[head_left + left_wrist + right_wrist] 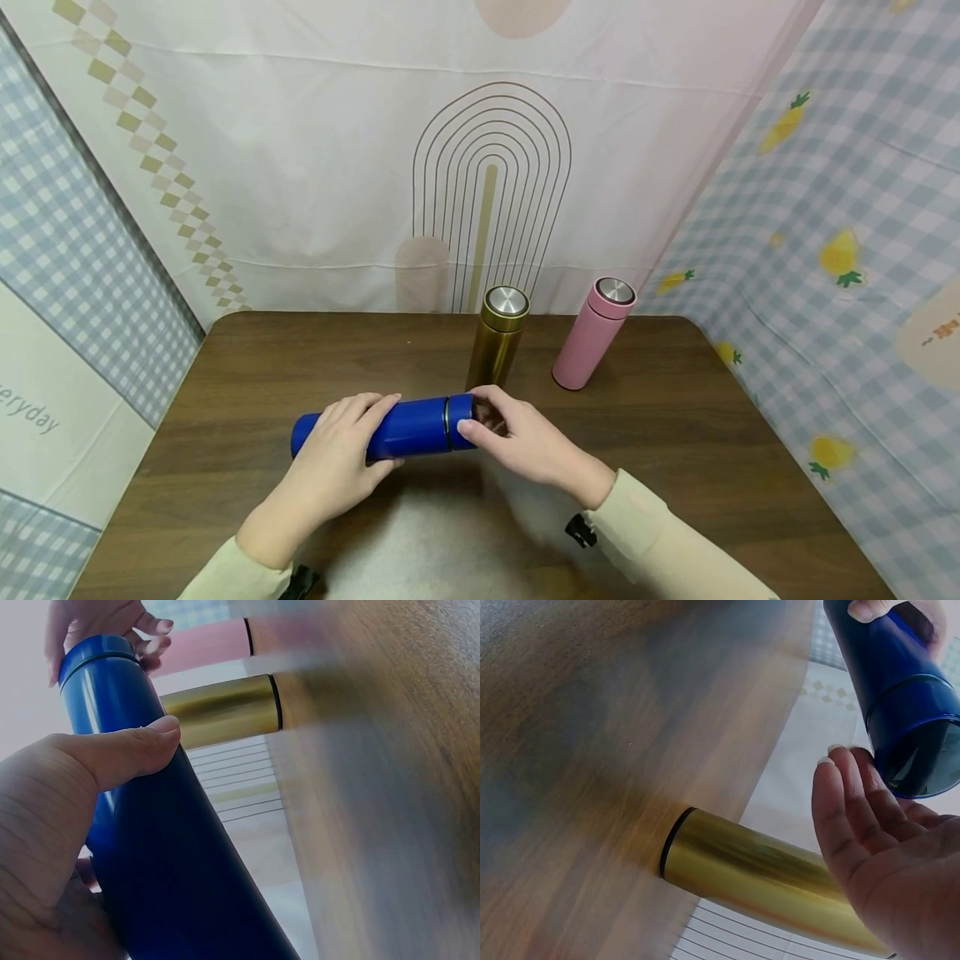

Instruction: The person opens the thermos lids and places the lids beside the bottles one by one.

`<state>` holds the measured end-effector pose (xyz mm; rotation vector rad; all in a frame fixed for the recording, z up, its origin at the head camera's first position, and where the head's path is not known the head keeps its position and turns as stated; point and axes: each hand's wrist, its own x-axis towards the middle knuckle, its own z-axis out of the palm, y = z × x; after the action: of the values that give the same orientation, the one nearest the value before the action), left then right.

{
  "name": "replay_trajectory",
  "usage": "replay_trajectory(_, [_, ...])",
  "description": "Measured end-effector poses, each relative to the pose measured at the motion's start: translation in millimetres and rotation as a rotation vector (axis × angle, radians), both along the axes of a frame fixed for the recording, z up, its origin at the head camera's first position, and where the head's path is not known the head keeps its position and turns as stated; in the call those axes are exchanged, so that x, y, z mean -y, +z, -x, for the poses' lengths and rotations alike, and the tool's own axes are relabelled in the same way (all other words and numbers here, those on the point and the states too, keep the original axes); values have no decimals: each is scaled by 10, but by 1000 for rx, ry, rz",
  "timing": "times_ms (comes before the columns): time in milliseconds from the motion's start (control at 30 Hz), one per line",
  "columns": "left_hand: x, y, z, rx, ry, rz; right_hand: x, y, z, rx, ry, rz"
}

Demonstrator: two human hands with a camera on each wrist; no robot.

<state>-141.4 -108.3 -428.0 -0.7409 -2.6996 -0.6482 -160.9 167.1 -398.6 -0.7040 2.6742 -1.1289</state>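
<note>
A blue thermos bottle (411, 425) is held sideways over the table, its lid (461, 422) pointing right. My left hand (337, 458) grips the body, thumb along the near side and fingers over the top. At the lid end is my right hand (532, 442), its thumb and forefinger at opposite edges of the lid. In the right wrist view, the other fingers (847, 802) extend past the lid's shiny dark end face (926, 761). Just behind the lid a gold thermos bottle (493, 354) stands upright.
To the right of the gold bottle, a pink thermos bottle (591, 337) stands with its silver-topped lid on. Both are on the brown wooden table (360, 350). Behind it hangs a pale printed cloth (300, 167), and a checked cloth (825, 333) hangs on the right.
</note>
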Motion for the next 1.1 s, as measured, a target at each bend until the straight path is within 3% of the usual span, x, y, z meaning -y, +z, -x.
replay_trajectory(233, [12,-5,1,-10,5,-10,6,-12,-3,-62,55,42])
replay_trajectory(467, [11,-14,-1,-19,-6,-10,2,-4,-12,-30,-13,42])
replay_trajectory(767, [13,-15,-7,-17,-8,0,-16,-2,-21,11,-36,-67])
replay_trajectory(1100, [18,-25,-5,-16,2,-1,-26,-23,-10,-31,37,39])
